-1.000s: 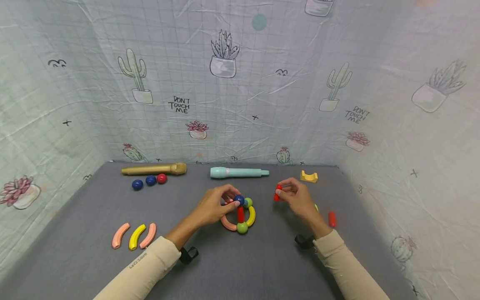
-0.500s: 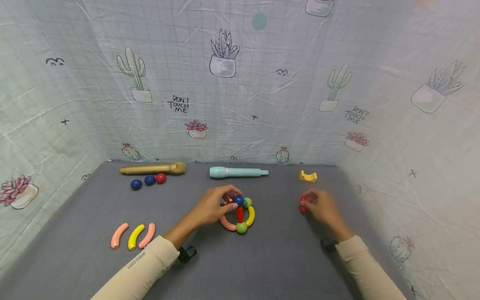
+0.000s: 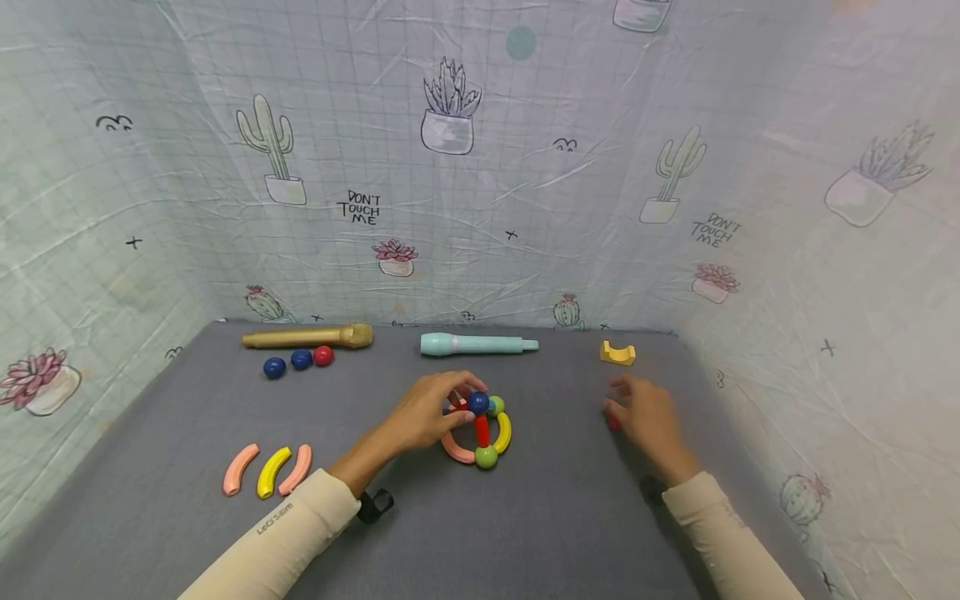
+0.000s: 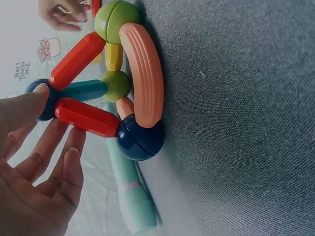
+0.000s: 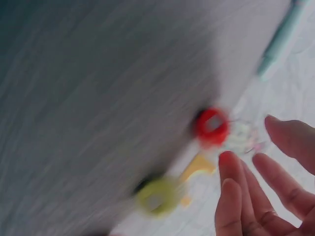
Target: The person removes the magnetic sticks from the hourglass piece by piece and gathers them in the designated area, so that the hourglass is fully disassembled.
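In the head view my left hand [image 3: 433, 410] holds the dark blue ball [image 3: 477, 403] at the top of a frame of rods and balls, thumb on its near side. The left wrist view shows red rods [image 4: 78, 60] and a teal rod [image 4: 83, 91] running from that ball to green and blue balls, joined by curved pink [image 4: 146, 73] and yellow pieces. My right hand [image 3: 654, 425] is well to the right, over a red rod [image 3: 615, 422]. In the right wrist view its fingers are spread apart from the red rod [image 5: 212, 127], holding nothing.
Behind are a gold microphone [image 3: 307, 337], a mint microphone [image 3: 480, 344] and a yellow block [image 3: 618, 353]. Several loose balls [image 3: 302, 359] and curved pieces [image 3: 273, 472] lie left. A blurred yellow-green piece [image 5: 158, 196] sits near the right hand.
My right hand has moved right with the red rod and let it go, its fingers now parted. The left hand has stayed at the blue ball.
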Demonstrator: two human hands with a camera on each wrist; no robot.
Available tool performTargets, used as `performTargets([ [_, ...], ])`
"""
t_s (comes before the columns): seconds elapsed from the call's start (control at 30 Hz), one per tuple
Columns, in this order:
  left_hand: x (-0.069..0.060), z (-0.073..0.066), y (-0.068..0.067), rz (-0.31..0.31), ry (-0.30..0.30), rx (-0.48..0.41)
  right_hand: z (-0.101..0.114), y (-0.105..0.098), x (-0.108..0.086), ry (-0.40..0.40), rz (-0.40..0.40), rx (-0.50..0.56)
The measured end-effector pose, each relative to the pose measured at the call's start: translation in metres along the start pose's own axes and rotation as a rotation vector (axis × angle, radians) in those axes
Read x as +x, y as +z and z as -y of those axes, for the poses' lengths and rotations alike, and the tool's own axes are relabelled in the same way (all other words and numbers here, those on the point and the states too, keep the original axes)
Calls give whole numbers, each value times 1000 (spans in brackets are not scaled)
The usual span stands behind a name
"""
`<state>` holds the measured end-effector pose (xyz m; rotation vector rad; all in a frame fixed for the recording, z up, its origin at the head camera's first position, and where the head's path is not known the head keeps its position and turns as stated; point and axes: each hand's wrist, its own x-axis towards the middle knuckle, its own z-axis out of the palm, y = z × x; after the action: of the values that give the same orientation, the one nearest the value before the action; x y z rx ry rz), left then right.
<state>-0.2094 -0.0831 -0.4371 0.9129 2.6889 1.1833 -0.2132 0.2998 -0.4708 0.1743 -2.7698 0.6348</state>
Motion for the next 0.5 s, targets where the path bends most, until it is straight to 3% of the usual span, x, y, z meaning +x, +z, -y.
performTargets([
  [0.1, 0, 0, 1, -2, 4, 22, 16, -1, 0, -11, -13, 64],
  [0.2, 1, -1, 2, -11, -3, 56, 35, -1, 1, -31, 41, 180],
  [0.5, 1, -5, 6, -43, 5, 138, 88, 21, 0, -114, 359, 633],
])
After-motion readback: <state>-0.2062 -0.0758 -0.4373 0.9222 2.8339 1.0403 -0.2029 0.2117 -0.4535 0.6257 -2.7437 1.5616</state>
